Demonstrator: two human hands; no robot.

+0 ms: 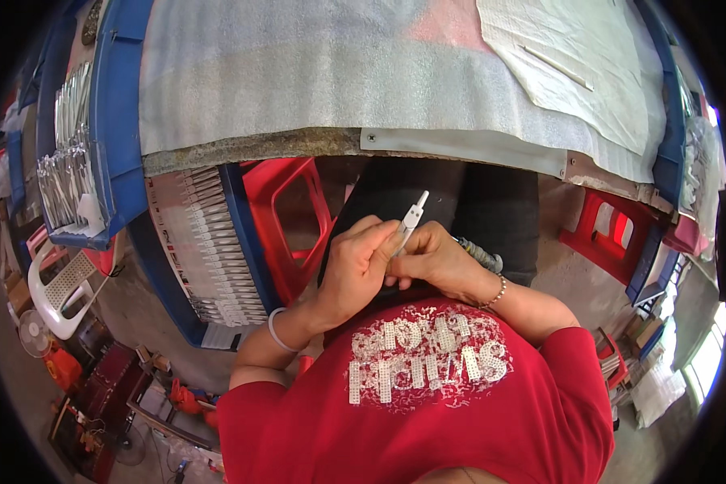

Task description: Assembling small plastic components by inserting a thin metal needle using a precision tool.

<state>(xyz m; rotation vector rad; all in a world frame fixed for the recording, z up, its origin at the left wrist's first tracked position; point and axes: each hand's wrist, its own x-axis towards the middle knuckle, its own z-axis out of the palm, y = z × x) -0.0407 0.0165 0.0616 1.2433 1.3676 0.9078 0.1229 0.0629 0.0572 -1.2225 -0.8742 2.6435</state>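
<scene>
Both hands [399, 262] closed around white plastic part [413, 216]

A workbench [258, 147] with a worn front edge is covered by a sheet of grey-white foam [315, 73]. At its far right, a white cloth [589, 64] is spread over the foam, and a thin white strip [558, 68] is laid on that cloth.
</scene>
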